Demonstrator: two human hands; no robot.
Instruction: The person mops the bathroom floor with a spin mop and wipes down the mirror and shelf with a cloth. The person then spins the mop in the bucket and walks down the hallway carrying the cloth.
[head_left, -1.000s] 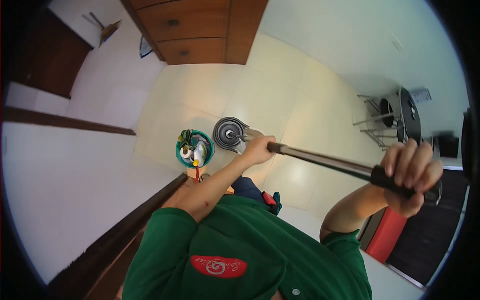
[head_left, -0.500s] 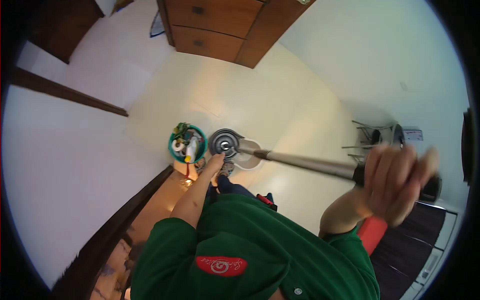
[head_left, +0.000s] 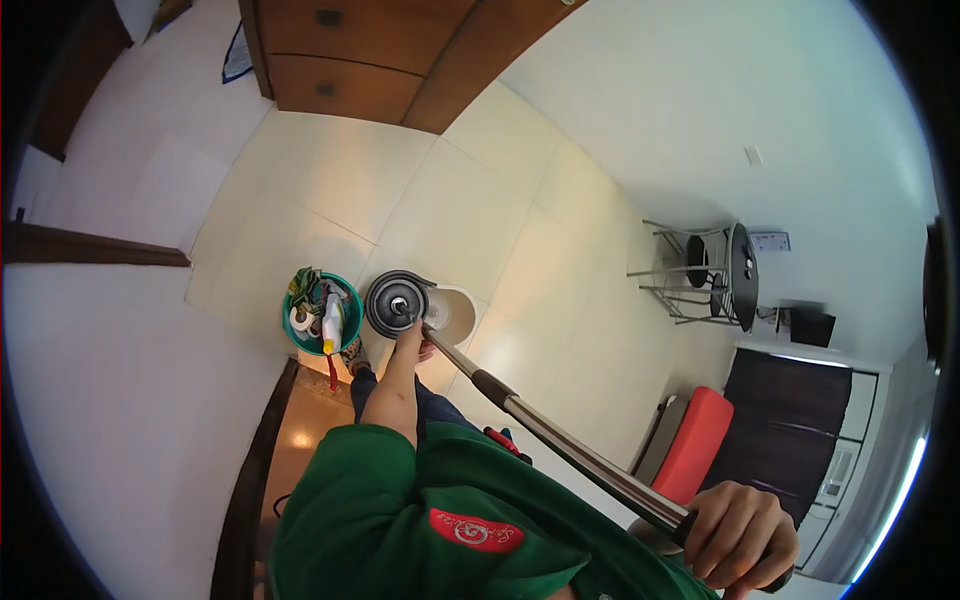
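Observation:
My right hand (head_left: 742,537) is wrapped around the upper end of a metal mop handle (head_left: 545,420), low at the right. The handle slants down toward a spin mop bucket (head_left: 458,315) on the floor. My left hand (head_left: 413,340) is closed around the handle's lower part, beside the bucket's round dark grey wringer (head_left: 382,305). From above I cannot make out the mop head. Left of the bucket stands a teal pail (head_left: 355,325) holding a white spray bottle (head_left: 333,318), a paper roll (head_left: 302,318) and patterned green cloth (head_left: 303,285).
A wooden drawer cabinet (head_left: 350,60) stands ahead. To the right are a dark round table (head_left: 743,275) with metal-legged chairs, a red cushioned seat (head_left: 697,440) and a dark curtain (head_left: 785,420). A white wall (head_left: 130,400) is close on the left, above a brown surface (head_left: 305,420).
My right hand has swung the handle's upper end down toward my body. My left hand stays low by the wringer. The view has shifted, bringing the table and red seat into sight.

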